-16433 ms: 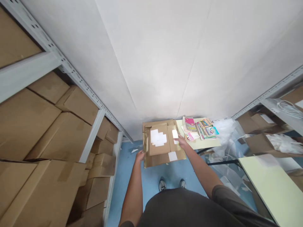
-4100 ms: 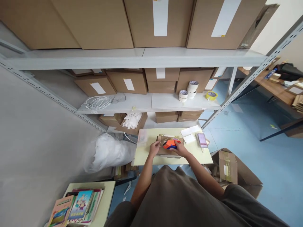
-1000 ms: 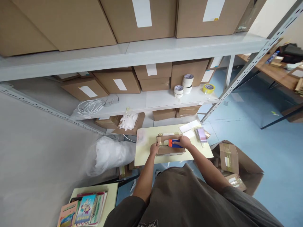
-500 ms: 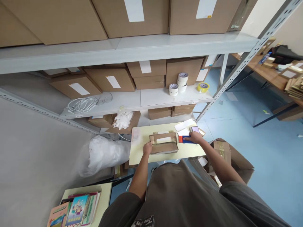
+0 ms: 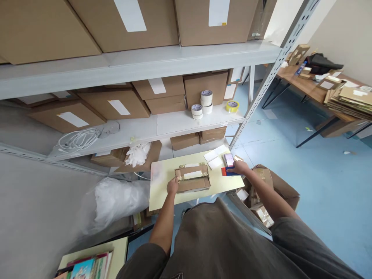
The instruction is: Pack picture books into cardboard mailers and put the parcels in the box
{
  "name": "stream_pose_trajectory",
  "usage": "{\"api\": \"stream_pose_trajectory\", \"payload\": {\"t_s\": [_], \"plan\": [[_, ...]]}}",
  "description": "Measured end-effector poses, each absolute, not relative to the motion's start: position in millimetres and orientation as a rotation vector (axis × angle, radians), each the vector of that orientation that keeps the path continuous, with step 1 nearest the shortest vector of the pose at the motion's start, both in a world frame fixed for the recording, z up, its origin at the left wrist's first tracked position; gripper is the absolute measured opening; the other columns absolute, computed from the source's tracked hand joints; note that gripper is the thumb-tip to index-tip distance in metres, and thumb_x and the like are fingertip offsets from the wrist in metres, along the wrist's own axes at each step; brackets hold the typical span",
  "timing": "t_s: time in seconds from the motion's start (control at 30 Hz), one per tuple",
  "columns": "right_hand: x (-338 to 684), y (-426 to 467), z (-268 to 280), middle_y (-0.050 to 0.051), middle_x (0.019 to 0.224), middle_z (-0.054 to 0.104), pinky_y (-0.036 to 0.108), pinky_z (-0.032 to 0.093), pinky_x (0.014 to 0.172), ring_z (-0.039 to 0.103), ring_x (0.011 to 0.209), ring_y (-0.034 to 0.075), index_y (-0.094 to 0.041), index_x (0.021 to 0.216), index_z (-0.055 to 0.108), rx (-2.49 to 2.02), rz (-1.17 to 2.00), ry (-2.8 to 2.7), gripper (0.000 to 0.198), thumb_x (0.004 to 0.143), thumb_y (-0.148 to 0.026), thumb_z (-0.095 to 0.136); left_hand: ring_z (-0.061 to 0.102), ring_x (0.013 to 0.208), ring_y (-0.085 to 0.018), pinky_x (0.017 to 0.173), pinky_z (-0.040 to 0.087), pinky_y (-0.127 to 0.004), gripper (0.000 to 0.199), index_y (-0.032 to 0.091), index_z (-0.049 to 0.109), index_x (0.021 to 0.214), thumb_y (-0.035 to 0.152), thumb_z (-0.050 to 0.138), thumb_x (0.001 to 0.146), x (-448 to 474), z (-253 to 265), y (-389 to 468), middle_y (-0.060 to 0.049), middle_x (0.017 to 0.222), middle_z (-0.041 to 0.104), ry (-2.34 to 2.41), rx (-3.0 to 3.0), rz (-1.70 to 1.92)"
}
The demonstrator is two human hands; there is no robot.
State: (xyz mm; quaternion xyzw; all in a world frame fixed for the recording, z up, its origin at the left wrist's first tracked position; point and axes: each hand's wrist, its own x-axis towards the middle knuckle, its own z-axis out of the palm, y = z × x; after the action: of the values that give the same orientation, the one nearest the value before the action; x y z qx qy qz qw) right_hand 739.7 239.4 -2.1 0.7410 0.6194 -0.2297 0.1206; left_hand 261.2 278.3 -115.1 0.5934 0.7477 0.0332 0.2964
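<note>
A small cardboard box (image 5: 193, 186) lies on the pale yellow tabletop (image 5: 162, 193), with clear tape and a white strip on it. Its left end is in the grip of my left hand (image 5: 173, 186). To the right of the box, my right hand (image 5: 240, 167) is closed around a flat blue object with an orange-red end (image 5: 228, 171), whose exact kind I cannot make out. Just beyond that hand lies a phone-like item (image 5: 228, 159). White sheets of paper (image 5: 214, 158) are spread beside it.
Shelving (image 5: 174, 58) with large cartons rises in front. Tape rolls (image 5: 197, 111) and a coiled white cable (image 5: 80, 139) sit on its middle shelf. A bag of white material (image 5: 116, 199) stands left; an open carton (image 5: 286, 192) holding boxes stands right.
The view has swung to the right. My right hand has drawn the blue object away from the box's right end, leaving a gap. My left hand stays on the box.
</note>
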Motion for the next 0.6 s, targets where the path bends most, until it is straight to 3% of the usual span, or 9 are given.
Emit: {"api": "stream_pose_trajectory", "payload": {"t_s": [0.23,0.47,0.6], "plan": [[686.4,235.6,-44.7,0.026,0.116,0.075,0.035,0.054,0.086,0.073,0.109,0.035,-0.010,0.116,0.076,2.327,-0.707,1.610,0.065,0.087,-0.068,0.075,0.074,0.112,-0.033,0.084,0.052,-0.033,0.054,0.021,0.081,0.117,0.049,0.035,0.109,264.3,-110.9,281.8,-0.015,0.119,0.080,1.987,1.616,-0.015],[596.6,243.8,-93.6,0.024,0.114,0.078,0.033,0.054,0.087,0.075,0.109,0.032,-0.010,0.109,0.079,2.386,-0.864,1.559,0.034,0.094,-0.041,0.073,0.073,0.113,-0.032,0.087,0.052,-0.034,0.054,0.022,0.080,0.119,0.050,0.034,0.109,261.6,-114.5,278.3,-0.015,0.121,0.079,1.968,1.666,-0.056],[594.7,219.1,-121.0,0.023,0.112,0.078,0.034,0.054,0.084,0.075,0.105,0.032,-0.010,0.114,0.077,2.503,-0.902,1.447,0.048,0.100,-0.053,0.061,0.073,0.113,-0.033,0.088,0.052,-0.036,0.057,0.019,0.079,0.118,0.049,0.032,0.110,261.1,-120.7,274.0,-0.018,0.118,0.079,1.996,1.677,-0.050]]}}
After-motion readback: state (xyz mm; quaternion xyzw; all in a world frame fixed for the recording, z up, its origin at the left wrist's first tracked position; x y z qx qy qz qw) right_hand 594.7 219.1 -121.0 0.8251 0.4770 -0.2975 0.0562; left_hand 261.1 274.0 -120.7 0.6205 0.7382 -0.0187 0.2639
